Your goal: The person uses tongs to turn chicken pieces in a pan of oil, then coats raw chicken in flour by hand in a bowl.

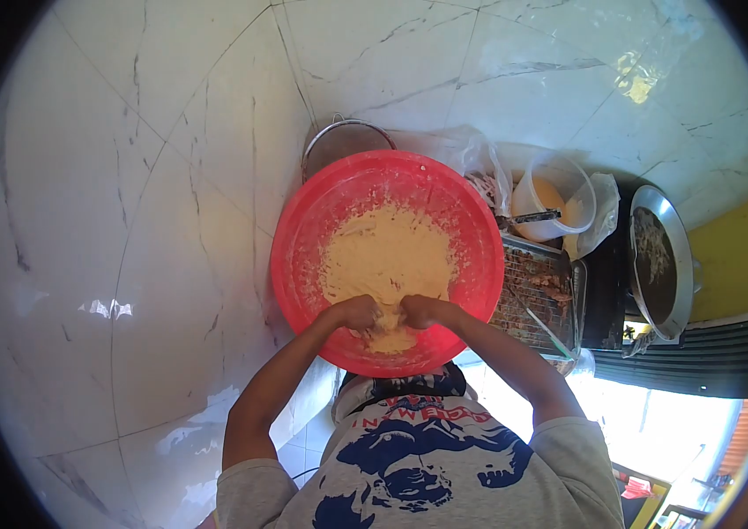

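Observation:
A wide red basin (478, 273) holds a large amount of pale yellow flour or crumbly dough (387, 251), with powder dusted over its inner wall. Both hands are low in the basin, near its front edge. My left hand (358, 312) is closed, knuckles up, its fingertips down in the yellow mixture. Close by on the right, my right hand (420, 310) is also curled closed on the mixture. A small lump of the mixture lies between and below the hands.
Right of the basin stand a clear plastic tub (557, 189) with yellowish contents, plastic bags and a wire rack tray (532, 291) with brown bits. Farther right is a metal pan (682, 256) with dark liquid. Marbled tile walls (180, 176) rise behind and to the left.

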A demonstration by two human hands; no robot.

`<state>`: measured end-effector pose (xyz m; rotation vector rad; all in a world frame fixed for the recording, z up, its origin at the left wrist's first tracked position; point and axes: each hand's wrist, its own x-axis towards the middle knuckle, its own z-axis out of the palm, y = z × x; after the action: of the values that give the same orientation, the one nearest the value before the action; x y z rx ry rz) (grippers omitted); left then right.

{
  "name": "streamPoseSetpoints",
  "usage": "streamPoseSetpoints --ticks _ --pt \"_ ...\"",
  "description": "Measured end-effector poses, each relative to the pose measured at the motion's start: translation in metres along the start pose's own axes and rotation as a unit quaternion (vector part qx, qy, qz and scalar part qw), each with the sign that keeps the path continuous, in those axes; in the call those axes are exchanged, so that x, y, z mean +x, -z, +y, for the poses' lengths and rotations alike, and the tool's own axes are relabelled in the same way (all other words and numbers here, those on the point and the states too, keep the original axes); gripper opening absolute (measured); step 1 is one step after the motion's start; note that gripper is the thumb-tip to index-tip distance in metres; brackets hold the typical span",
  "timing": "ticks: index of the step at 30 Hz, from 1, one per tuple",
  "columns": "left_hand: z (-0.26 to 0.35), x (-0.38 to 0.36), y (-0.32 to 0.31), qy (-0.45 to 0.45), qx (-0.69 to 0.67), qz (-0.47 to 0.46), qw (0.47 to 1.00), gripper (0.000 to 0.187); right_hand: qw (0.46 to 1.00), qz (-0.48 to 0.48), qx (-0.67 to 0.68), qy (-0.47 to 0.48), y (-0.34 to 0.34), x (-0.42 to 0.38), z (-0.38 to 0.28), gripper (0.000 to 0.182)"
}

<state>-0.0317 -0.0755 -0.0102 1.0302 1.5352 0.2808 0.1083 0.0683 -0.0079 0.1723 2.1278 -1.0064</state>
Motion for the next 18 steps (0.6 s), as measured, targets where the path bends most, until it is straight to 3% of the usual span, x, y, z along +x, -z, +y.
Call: streamPoseSetpoints --ticks 1,3,4,6,7,9,12,15,17,18 --pt "-0.006 0.002 -0.002 0.0 0.0 0.0 1.0 0.036 0.997 0.058 -0.037 -0.039 0.002 -0.001 -0.001 0.044" --pt "-0.016 0.003 -0.012 -0.12 0.1 0.195 0.968 0.037 0.988 0.115 -0.073 -0.079 0.0 -0.003 -0.006 0.043" --pt "-0.018 0.005 -0.015 -0.12 0.1 0.195 0.968 0.037 0.991 0.073 -0.086 -0.07 -0.001 -0.003 -0.011 0.044" --pt "-0.021 0.011 -0.019 -0.159 0.118 0.064 0.978 0.041 0.993 0.032 -0.097 -0.063 -0.004 -0.008 -0.025 0.046" --pt "-0.012 0.008 -0.023 -0.16 0.119 0.063 0.978 0.041 0.993 0.014 -0.108 -0.048 -0.005 -0.014 -0.035 0.047" --pt "0.004 0.005 -0.03 -0.053 0.215 -0.001 0.975 0.035 0.992 -0.004 -0.12 -0.033 -0.008 -0.016 -0.038 0.048" --pt "0.001 0.006 -0.026 -0.076 0.164 -0.014 0.983 0.029 0.994 0.012 -0.111 -0.01 -0.007 -0.014 -0.031 0.048" --pt "0.004 -0.001 -0.012 -0.036 0.109 0.015 0.993 0.025 1.0 -0.016 0.004 -0.023 0.003 -0.016 -0.023 0.041" --pt "-0.019 0.015 -0.015 -0.025 0.095 0.073 0.992 0.03 0.991 0.127 0.049 0.017 -0.001 -0.01 -0.005 0.036" --pt "-0.02 0.015 -0.014 -0.015 0.082 0.129 0.988 0.036 0.991 0.128 0.047 0.017 -0.003 -0.008 -0.004 0.036"
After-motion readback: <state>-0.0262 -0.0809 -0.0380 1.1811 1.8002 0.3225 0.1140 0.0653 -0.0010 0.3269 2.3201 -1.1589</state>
